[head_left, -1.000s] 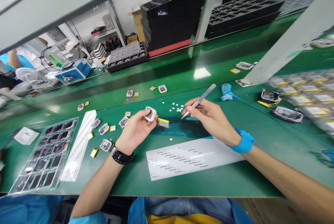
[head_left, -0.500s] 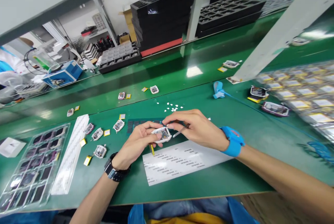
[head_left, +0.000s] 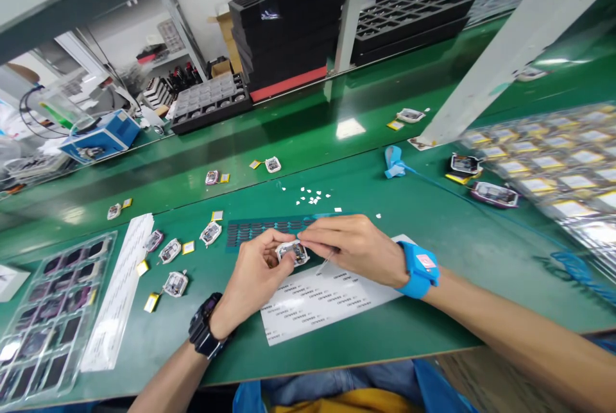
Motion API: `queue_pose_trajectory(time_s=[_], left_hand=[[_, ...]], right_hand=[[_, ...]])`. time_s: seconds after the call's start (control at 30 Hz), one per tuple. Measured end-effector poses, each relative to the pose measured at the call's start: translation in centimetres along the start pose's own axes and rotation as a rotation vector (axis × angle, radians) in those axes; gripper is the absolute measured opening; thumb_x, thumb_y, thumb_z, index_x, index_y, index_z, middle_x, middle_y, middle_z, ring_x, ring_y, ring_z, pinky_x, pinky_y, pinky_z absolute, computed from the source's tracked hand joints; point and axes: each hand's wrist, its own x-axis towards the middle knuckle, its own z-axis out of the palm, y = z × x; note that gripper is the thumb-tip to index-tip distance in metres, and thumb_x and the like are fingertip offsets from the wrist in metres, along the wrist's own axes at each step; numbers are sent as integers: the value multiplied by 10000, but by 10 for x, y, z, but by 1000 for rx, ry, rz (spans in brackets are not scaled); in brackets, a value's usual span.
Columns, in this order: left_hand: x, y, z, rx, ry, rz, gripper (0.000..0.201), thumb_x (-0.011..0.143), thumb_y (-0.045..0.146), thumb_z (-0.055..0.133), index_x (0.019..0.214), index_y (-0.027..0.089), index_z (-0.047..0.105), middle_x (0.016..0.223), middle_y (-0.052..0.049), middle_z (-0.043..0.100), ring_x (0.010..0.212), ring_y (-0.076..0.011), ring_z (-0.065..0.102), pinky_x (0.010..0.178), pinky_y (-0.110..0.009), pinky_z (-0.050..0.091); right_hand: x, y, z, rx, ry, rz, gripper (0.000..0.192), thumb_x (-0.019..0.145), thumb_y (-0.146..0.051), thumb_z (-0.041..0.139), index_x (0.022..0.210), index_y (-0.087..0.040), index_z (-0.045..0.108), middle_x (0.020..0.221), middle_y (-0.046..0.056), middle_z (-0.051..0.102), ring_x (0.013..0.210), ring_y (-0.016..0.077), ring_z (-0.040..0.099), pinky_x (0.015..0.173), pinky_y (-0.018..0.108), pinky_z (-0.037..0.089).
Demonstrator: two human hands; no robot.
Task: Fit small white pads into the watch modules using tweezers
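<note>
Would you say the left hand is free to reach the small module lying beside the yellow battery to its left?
Probably not at once: the left hand is holding a small module with the right hand. The path to the lying module looks unobstructed across the bare green bench.

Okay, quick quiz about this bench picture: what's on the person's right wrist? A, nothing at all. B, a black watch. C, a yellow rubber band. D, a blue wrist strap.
D: a blue wrist strap wraps the wrist of the right hand, while the black watch sits on the wrist of the left hand.
</note>
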Motion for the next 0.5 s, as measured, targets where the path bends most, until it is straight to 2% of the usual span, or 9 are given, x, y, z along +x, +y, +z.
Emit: queue_pose_trajectory(time_s=[0.1, 0.33, 0.5], left_hand=[[0, -2, 2, 46, 18, -3, 152, 817, 258, 631, 945, 190, 678, 706, 0, 652, 565, -109, 485, 512, -230, 339], [0, -3, 6, -11, 36, -15, 143, 803, 244, 608, 918, 168, 644, 776, -18, 686, 602, -100, 517, 548, -216, 375], [4, -5, 7, -126, 59, -80, 180, 767, 228, 635, 931, 155, 641, 798, -27, 707, 594, -89, 547, 546, -202, 417]], right_hand=[[-1, 1, 2, -36, -23, -18, 240, 956, -161, 464, 858, -181, 682, 811, 55, 717, 691, 142, 644, 633, 258, 510], [5, 0, 10, 250, -8, 287, 118, 841, -132, 536, 740, -192, 553, 671, -19, 580, 575, 98, 496, 549, 208, 410], [6, 14, 7, 138, 46, 450, 115, 796, -93, 534, 759, -194, 575, 694, -7, 636, 617, 127, 564, 602, 230, 443]])
